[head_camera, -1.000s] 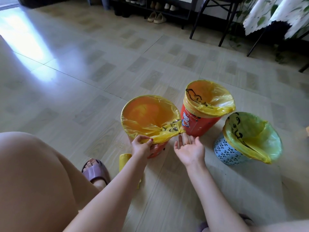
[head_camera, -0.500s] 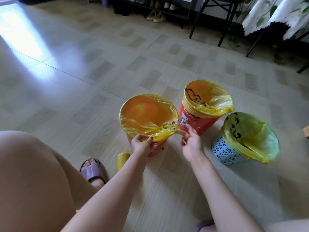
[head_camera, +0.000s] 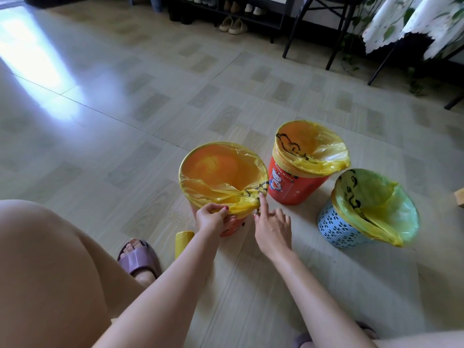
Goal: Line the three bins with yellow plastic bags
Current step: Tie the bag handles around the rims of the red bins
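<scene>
Three bins stand on the floor, each with a yellow bag over its rim. The nearest orange bin [head_camera: 232, 228] holds a yellow bag [head_camera: 221, 179] whose slack is gathered into a twist at the front rim. My left hand [head_camera: 213, 218] pinches that twisted slack against the rim. My right hand [head_camera: 272, 226] is beside it, index finger stretched out and touching the twist, other fingers loosely spread. The red cartoon-printed bin [head_camera: 288, 187] stands behind to the right, the blue perforated bin [head_camera: 336, 228] further right; both are lined.
A yellow roll of bags [head_camera: 182, 243] lies on the floor below my left hand, next to my foot in a purple slipper [head_camera: 139, 258]. My knee fills the lower left. A shoe rack [head_camera: 233, 11], chair legs [head_camera: 334, 49] and a cloth-covered table [head_camera: 421, 23] line the far side.
My right hand, flat and palm-up a second ago, closed in on the twist of bag, and now points at it with one finger. My left hand kept its hold.
</scene>
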